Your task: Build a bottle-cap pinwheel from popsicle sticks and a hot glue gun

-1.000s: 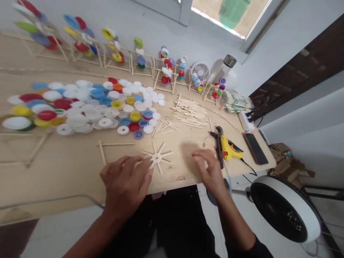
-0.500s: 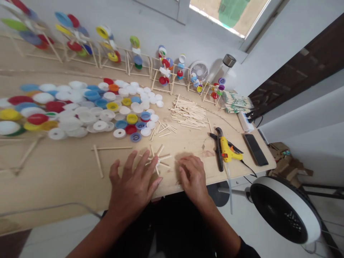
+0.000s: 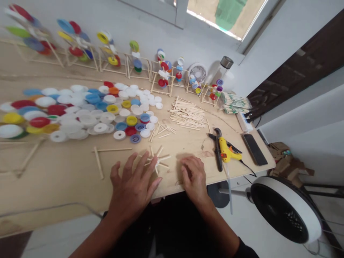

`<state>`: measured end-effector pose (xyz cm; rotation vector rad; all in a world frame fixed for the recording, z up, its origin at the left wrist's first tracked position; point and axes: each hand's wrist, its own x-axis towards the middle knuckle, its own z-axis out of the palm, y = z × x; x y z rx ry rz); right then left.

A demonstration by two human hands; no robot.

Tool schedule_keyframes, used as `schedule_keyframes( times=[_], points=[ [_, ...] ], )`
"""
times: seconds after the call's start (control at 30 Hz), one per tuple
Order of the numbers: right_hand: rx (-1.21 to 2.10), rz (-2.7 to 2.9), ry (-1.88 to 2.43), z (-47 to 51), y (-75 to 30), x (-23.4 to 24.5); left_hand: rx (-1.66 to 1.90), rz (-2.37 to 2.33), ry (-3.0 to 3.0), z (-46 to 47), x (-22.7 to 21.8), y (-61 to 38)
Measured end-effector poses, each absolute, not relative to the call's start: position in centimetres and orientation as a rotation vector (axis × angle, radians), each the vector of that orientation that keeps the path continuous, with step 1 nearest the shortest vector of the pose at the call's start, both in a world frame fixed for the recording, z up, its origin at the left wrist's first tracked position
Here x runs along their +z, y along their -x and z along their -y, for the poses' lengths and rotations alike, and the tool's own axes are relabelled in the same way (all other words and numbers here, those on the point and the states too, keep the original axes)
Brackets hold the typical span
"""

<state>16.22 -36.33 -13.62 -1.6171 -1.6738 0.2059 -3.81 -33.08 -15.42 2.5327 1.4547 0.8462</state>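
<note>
My left hand (image 3: pixel 134 188) lies flat with fingers spread on the wooden table (image 3: pixel 67 172), its fingertips touching a star-shaped hub of glued wooden sticks (image 3: pixel 159 157). My right hand (image 3: pixel 194 178) rests on the table just right of that star, fingers loosely curled down, with nothing visible in them. Two long sticks joined in a T (image 3: pixel 103 154) lie left of my left hand. A yellow glue gun (image 3: pixel 226 151) and dark pliers (image 3: pixel 218 150) lie to the right of my right hand.
A spread of coloured and white bottle caps (image 3: pixel 80 111) covers the left middle. A pile of sticks (image 3: pixel 188 114) lies behind. Finished cap-and-stick models (image 3: pixel 134 61) line the wall with a small fan (image 3: pixel 198 72) and bottle (image 3: pixel 221 70). A phone (image 3: pixel 254 148) lies right; a floor fan (image 3: pixel 285 209) stands below.
My right hand moved left from beside the pliers to just right of the stick star. My left hand shifted right and opened its fingers over the star. The last half second shows almost no movement.
</note>
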Motion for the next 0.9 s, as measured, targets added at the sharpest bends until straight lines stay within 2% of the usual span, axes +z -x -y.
schedule_keyframes(
  times=[0.17,0.37,0.53,0.9],
  points=[
    [-0.048,1.631,1.626,36.9,-20.2,-12.3,0.929,-1.464,-2.571,32.9,-15.6,5.0],
    [-0.412,1.646,1.897,37.9,-29.6,-11.2,0.935,-1.612,-2.548,32.8,-15.7,7.0],
    [-0.397,1.868,1.996,38.3,-34.3,-12.1,0.907,-1.595,-2.568,33.7,-15.8,6.7],
    [-0.427,2.118,2.008,37.0,-37.2,-13.2,0.897,-1.592,-2.485,32.5,-15.3,5.3]
  ],
)
